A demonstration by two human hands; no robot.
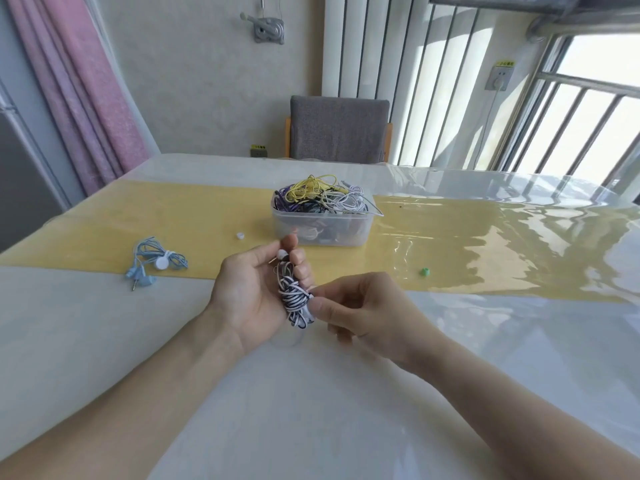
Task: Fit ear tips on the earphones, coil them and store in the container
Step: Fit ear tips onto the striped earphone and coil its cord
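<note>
Your left hand [252, 292] grips the black-and-white striped earphone cable bundle [295, 299] above the worktop [311, 393]; your right hand [360, 310] pinches its loose end. You look to be finishing the coil; next, tuck the end and carry it to the clear plastic container [322, 226] just beyond.

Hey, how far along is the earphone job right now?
Done: the clear container already holds many tangled earphones. In hand: the left hand holds a black-and-white coil, the right hand pinching its wrap. Left: storing that coil, the blue earphones on the table, plus loose white and green ear tips.
</note>
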